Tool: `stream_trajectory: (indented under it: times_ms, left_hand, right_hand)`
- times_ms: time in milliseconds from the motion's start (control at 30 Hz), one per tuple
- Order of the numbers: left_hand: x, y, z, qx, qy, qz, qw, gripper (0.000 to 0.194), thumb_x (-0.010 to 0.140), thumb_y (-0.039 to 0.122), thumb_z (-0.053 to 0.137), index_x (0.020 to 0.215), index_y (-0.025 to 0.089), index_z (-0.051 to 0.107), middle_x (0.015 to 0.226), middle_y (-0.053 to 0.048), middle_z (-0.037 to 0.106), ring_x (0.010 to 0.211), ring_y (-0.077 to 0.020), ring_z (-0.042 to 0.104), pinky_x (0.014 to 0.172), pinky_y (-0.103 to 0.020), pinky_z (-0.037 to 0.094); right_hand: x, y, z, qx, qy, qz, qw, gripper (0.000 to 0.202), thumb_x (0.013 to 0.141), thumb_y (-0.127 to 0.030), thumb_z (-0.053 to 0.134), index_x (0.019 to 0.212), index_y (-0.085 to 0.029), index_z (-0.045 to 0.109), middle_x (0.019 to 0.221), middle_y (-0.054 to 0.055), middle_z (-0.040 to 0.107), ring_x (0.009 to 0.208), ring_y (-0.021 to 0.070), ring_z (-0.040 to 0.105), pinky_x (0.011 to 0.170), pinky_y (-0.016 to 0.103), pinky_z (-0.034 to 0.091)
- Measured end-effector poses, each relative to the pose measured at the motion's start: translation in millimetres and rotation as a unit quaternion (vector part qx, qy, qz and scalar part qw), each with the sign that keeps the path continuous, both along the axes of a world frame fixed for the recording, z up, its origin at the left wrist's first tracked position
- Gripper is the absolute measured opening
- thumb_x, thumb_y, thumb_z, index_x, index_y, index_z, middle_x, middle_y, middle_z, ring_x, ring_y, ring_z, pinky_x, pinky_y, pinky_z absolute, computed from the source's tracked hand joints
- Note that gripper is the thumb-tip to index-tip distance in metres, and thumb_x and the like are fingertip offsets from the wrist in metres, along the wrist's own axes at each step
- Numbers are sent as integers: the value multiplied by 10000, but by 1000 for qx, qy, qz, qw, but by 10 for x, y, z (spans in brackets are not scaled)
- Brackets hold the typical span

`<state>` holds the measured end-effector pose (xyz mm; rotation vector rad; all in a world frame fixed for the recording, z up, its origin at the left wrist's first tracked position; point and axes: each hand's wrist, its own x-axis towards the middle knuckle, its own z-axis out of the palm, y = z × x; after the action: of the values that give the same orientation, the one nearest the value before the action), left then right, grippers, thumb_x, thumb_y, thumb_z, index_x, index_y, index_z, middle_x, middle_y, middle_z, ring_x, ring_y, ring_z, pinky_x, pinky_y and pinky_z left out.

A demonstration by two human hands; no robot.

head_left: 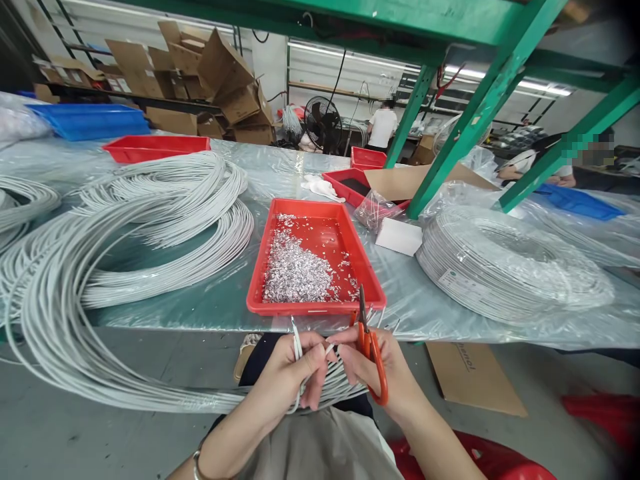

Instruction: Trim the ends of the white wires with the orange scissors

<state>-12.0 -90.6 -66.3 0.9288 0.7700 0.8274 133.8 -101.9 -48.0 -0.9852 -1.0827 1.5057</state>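
My left hand [300, 367] pinches a thin white cable [297, 339], one end of which sticks up past the fingers. Close against it, my right hand [380, 360] has its fingertips at the cable's other visible end. Orange-handled scissors [373, 353] are tucked in the right hand, blades pointing up and away. A large bundle of white cables [150, 393] runs from the left side of the table across my lap under both hands. Just beyond the hands, a red tray [320, 308] holds a heap of small shiny metal pieces [297, 270].
Coiled cables [170, 267] cover the table's left side; a wrapped cable coil [510, 267] lies at the right. A small white box [399, 236], red bins [157, 148] and a blue bin [93, 121] stand further back. Green frame posts [470, 127] rise at the right. Two people work beyond.
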Motion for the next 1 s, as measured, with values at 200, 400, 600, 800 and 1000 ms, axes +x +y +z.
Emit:
stream_trajectory:
  times_ms: [200,400,600,800,1000]
  left_hand:
    - [36,3,-48,55,32,28,998,388,685,509,628,591,148,520,358,51,468,286,-57,385,313,-159,266]
    - [-10,5,-9,112,30,-39,992,389,715,505,599,595,138,547,372,66,412,303,-44,350,350,-170,231]
    - [-23,41,4,85,44,-20,995,429,688,559,588,594,146,520,387,62,433,279,-36,315,322,-167,190]
    - [9,52,-7,99,73,12,992,439,690,569,580,593,147,510,324,74,402,287,-39,297,341,-167,205]
    - [-8,60,-32,84,66,9,994,440,684,573,584,595,148,515,339,74,403,296,-46,329,338,-164,229]
  right_hand:
    - [-12,9,-12,-5,4,-20,1000,121,613,-192,761,609,-167,643,392,-77,465,392,74,349,424,216,245]
    - [-29,43,-120,-85,68,88,990,335,664,-447,656,520,-201,480,318,-108,306,339,79,258,399,242,267]
    - [-39,43,-131,-64,58,48,995,308,714,-451,638,602,-180,542,346,-106,347,348,57,230,403,217,210]
    - [-46,15,-26,-4,-30,-35,999,180,614,-299,758,600,-167,638,408,-74,431,392,69,330,408,208,246]
    - [-7,8,28,25,-95,-31,995,113,628,-255,727,617,-154,678,398,-67,426,367,67,330,374,197,264]
